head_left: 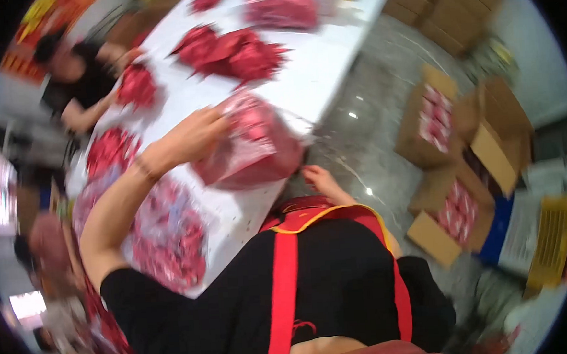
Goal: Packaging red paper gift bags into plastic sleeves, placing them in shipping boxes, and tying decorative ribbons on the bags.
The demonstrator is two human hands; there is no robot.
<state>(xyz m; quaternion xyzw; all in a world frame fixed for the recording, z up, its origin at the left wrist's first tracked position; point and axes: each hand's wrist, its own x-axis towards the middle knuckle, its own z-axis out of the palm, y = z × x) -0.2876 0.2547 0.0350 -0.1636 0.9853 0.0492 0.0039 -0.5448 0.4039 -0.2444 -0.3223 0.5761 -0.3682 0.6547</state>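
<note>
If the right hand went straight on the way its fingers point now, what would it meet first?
Most likely the right side of the red-filled plastic bag; the right hand points toward it. Depth is unclear: if the hand sits lower, the edge of the white table may come first.

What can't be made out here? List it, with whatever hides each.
All in the head view:
- Left hand: blur hides just how it meets the plastic bag.
- Right hand: blur hides whether it touches that bag.
- The bag's contents: glare and creased plastic obscure them.
- Far bag: the picture's upper rim cuts it off.
- Co-worker's red bundle: too blurred for detail.
</note>
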